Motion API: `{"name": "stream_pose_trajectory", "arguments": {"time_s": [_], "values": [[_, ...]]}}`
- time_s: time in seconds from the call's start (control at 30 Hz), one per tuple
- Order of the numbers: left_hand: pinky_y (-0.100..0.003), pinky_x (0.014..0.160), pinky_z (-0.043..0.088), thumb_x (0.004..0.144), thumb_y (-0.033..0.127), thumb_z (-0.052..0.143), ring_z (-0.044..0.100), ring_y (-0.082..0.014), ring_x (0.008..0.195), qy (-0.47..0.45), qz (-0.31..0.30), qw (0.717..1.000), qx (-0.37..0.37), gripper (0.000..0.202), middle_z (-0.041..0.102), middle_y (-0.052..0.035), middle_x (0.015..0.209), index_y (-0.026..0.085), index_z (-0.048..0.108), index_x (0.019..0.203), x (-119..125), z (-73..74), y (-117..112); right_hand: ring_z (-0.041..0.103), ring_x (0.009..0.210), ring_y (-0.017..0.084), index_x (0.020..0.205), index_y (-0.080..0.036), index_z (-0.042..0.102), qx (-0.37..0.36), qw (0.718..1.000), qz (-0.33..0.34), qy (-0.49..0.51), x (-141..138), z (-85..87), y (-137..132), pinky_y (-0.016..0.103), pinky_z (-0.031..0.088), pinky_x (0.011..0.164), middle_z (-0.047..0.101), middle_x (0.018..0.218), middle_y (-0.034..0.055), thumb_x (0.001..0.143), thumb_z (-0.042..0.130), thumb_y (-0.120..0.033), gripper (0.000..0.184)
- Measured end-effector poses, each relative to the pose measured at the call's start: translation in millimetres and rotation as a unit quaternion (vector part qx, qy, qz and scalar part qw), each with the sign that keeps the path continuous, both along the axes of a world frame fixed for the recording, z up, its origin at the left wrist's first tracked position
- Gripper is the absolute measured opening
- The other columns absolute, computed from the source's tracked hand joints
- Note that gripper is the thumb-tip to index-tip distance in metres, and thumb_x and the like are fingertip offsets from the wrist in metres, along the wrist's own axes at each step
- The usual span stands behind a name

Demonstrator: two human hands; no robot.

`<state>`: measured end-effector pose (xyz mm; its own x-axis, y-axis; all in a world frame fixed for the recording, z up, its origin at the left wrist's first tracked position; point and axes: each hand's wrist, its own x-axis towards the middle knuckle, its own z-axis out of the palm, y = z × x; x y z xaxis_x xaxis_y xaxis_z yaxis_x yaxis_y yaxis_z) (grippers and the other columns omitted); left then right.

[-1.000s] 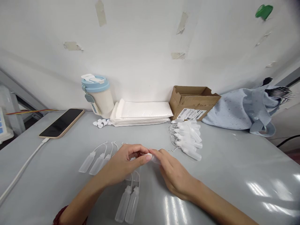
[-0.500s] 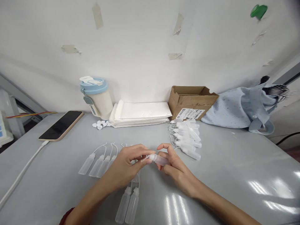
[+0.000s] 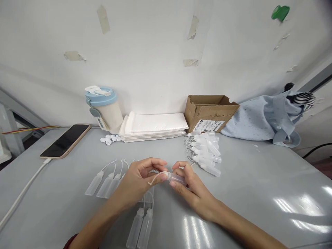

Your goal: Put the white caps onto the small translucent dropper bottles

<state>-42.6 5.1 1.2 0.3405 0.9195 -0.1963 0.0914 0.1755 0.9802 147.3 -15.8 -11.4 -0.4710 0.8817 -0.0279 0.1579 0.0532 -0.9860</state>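
One squeeze bottle [image 3: 177,178] is up off the table [image 3: 259,180] at mid-surface, three show in the row [image 3: 103,183] toward the left edge, and there's a pair [image 3: 140,230] at the near edge. The heap [image 3: 206,152] by the far edge is too tangled to count. Along that far edge: one phone [image 3: 66,140], one cup [image 3: 105,110], one envelope stack [image 3: 155,124], one cardboard box [image 3: 207,112], one blue cloth [image 3: 259,121], and white caps [image 3: 109,139] too small to tally.

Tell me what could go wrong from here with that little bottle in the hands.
The bottle is pinched only by fingertips of the left hand and right hand, so it might slip and drop. Also, two bottles lie close beside the left forearm; a careless sweep could scatter them.
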Motion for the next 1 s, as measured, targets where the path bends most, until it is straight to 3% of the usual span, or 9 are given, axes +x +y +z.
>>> {"name": "stream_pose_trajectory", "arguments": {"time_s": [0.07, 0.17, 0.27, 0.4, 0.57, 0.77, 1.0], "values": [[-0.028, 0.079, 0.049, 0.075, 0.028, 0.07, 0.06, -0.0161, 0.088, -0.014, -0.005, 1.0, 0.007, 0.025, 0.062, -0.0012, 0.092, 0.021, 0.063, 0.098, 0, 0.4, -1, 0.032, 0.059, 0.01, 0.103, -0.024, 0.033, -0.08, 0.994, 0.011, 0.078, 1, -2.0, 3, 0.023, 0.027, 0.055, 0.039, 0.069, -0.0059, 0.093, 0.045, -0.037, 0.02], [-0.028, 0.079, 0.05, 0.077, 0.022, 0.067, 0.06, -0.0149, 0.086, -0.023, -0.025, 0.999, 0.014, 0.02, 0.061, -0.0002, 0.092, 0.022, 0.061, 0.096, 0, 2.3, -2, 0.023, 0.051, 0.007, 0.1, -0.025, 0.033, -0.224, 0.955, 0.053, 0.188, 2, -4.4, 8, 0.02, 0.02, 0.048, 0.039, 0.063, -0.0083, 0.091, 0.048, -0.042, 0.024], [-0.027, 0.078, 0.049, 0.079, 0.02, 0.065, 0.06, -0.0144, 0.085, -0.019, -0.042, 0.999, 0.02, 0.014, 0.06, -0.0004, 0.093, 0.021, 0.061, 0.092, 0, 4.4, -2, 0.018, 0.048, 0.006, 0.098, -0.025, 0.036, -0.271, 0.935, 0.069, 0.218, 2, -5.2, 9, 0.02, 0.016, 0.046, 0.038, 0.06, -0.0094, 0.09, 0.05, -0.042, 0.024], [-0.027, 0.077, 0.049, 0.078, 0.022, 0.066, 0.059, -0.0151, 0.084, -0.022, -0.052, 0.998, 0.021, 0.011, 0.061, -0.0019, 0.094, 0.018, 0.065, 0.088, 2, 4.7, 0, 0.026, 0.05, 0.007, 0.1, -0.025, 0.034, -0.205, 0.958, 0.046, 0.193, 1, -4.9, 6, 0.02, 0.021, 0.048, 0.041, 0.064, -0.0089, 0.088, 0.053, -0.047, 0.031], [-0.026, 0.072, 0.048, 0.08, 0.029, 0.065, 0.058, -0.0147, 0.076, 0.011, -0.032, 0.999, 0.008, 0.012, 0.063, -0.0002, 0.076, 0.018, 0.068, 0.081, 3, 5.3, 1, 0.037, 0.06, 0.011, 0.104, -0.024, 0.031, -0.051, 0.998, 0.002, 0.041, -1, -4.0, -1, 0.025, 0.03, 0.058, 0.046, 0.07, -0.0053, 0.094, 0.041, -0.044, 0.024], [-0.025, 0.074, 0.049, 0.079, 0.026, 0.065, 0.06, -0.0157, 0.084, 0.009, -0.055, 0.998, 0.025, 0.009, 0.065, -0.0009, 0.088, 0.021, 0.07, 0.085, -1, 5.3, 0, 0.033, 0.056, 0.011, 0.104, -0.023, 0.03, 0.062, 0.997, 0.006, -0.047, -1, -5.3, -4, 0.023, 0.029, 0.053, 0.039, 0.067, -0.0061, 0.097, 0.035, -0.031, 0.012], [-0.027, 0.079, 0.049, 0.079, 0.016, 0.063, 0.061, -0.0163, 0.088, -0.034, -0.065, 0.997, 0.037, 0.015, 0.063, -0.002, 0.099, 0.022, 0.068, 0.092, 3, 0.7, -2, 0.041, 0.06, 0.012, 0.105, -0.024, 0.029, 0.116, 0.991, 0.012, -0.068, -1, -8.1, -3, 0.025, 0.035, 0.058, 0.05, 0.076, -0.0031, 0.097, 0.032, -0.024, 0.009]]}}
